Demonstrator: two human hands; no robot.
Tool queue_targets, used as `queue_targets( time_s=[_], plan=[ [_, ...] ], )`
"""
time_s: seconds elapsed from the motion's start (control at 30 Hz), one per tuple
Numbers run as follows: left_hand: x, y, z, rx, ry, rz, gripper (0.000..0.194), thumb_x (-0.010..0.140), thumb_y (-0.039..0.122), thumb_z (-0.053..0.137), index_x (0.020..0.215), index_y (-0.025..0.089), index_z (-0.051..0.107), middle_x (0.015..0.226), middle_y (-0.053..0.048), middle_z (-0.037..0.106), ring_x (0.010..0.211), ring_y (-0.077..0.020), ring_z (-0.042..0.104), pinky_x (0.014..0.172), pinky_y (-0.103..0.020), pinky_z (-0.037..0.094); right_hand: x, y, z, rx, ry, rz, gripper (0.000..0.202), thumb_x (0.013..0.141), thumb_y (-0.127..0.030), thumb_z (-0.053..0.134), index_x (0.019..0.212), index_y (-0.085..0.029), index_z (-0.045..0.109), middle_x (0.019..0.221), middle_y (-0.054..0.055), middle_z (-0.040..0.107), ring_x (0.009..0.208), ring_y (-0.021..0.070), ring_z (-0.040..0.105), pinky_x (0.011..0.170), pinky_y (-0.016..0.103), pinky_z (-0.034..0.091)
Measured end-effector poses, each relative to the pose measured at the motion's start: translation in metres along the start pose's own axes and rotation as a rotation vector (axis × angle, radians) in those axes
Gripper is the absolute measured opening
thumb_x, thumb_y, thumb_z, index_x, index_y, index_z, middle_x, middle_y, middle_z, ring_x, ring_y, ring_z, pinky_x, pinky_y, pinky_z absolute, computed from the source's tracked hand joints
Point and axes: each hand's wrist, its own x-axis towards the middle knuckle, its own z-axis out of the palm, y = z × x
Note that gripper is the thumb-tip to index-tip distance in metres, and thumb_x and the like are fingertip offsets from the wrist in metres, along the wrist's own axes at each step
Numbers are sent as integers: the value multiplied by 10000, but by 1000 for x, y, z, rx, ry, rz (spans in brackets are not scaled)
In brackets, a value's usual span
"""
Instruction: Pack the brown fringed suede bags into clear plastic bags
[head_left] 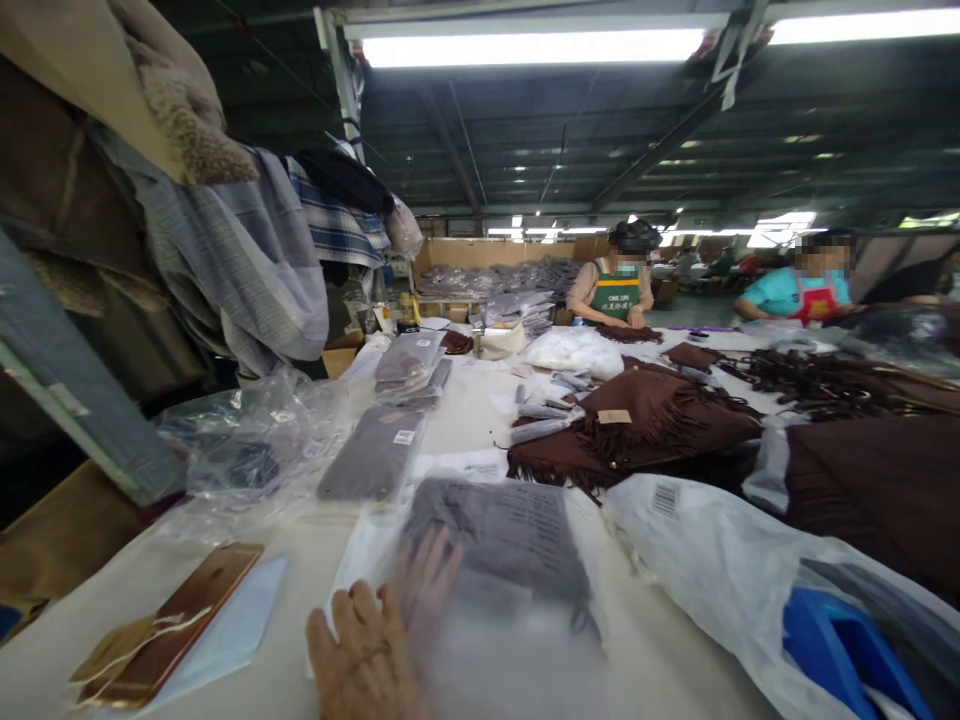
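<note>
The bagged grey item (499,535) is lying just nearer and to the right of the labelled grey package (367,455). The left hand (367,650), nearer than that package, is resting with fingers loosely curled and apart, gripping nothing visible; the blurred right hand (429,570), also nearer, is lying with fingers spread at the item's left side, no grip showing. The item is appearing light, soft, floppy and slippery outside; its two side edges are probably offering the surest hold.

A broad whitish table (469,400) carried a flat grey plastic-wrapped packet (510,540); left of the packet lay a pale-blue rectangular sheet (247,622), right of it a white translucent plastic bag (697,540).
</note>
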Motion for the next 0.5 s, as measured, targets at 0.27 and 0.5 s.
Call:
queue_targets(
  time_s=[0.27, 0.5],
  plan=[
    [0, -9, 23, -77, 39, 31, 304, 851, 153, 441, 1052, 278, 631, 1125, -62, 649, 1110, -192, 556, 1034, -385, 327, -4, 3, 32, 76, -203, -133, 242, 863, -362, 545, 751, -151, 585, 658, -22, 593, 564, 96, 545, 551, 254, 493],
    [10, 0, 11, -50, -77, -49, 301, 846, 182, 488, 1079, 304, 635, 1177, -76, 626, 1083, -247, 578, 1033, -487, 320, -35, 1, 28, 103, -105, -51, 197, 830, -306, 562, 667, -196, 573, 690, -26, 648, 650, 124, 614, 636, 267, 520]
  ],
)
